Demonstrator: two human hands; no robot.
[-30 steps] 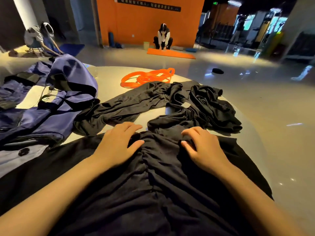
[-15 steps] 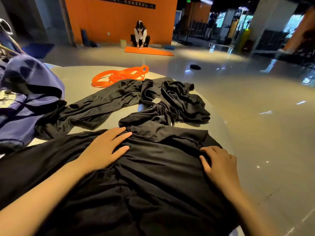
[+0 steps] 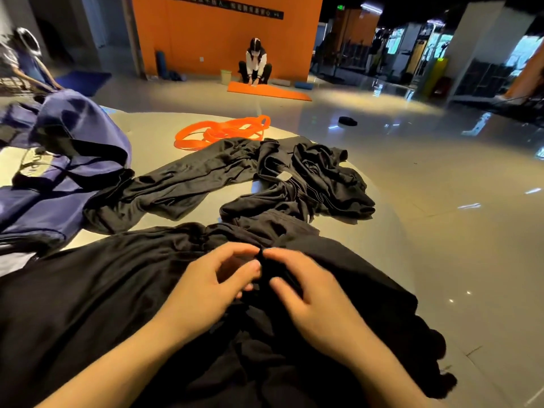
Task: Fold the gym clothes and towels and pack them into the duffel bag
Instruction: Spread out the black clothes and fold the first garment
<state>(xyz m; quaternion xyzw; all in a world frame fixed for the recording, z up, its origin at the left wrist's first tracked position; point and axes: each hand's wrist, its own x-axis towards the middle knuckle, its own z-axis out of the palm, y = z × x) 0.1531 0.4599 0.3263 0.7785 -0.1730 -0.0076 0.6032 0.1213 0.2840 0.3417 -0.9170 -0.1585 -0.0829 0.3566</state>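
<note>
— How many hands were on the cloth?
— Two. The left hand [image 3: 210, 285] and right hand [image 3: 312, 295] met at lower centre, fingers curled, pinching a fold of the black garment [image 3: 88, 304] between them.
— Other clothes?
— One more black garment, the crumpled one [image 3: 235, 178], at centre. One blue bag [image 3: 59, 172] lay at the left, and one orange band [image 3: 223, 132] above centre, all on the table [image 3: 391, 231].

Both forearms [image 3: 123, 351] are bare, no sleeves or jewellery showing.
</note>
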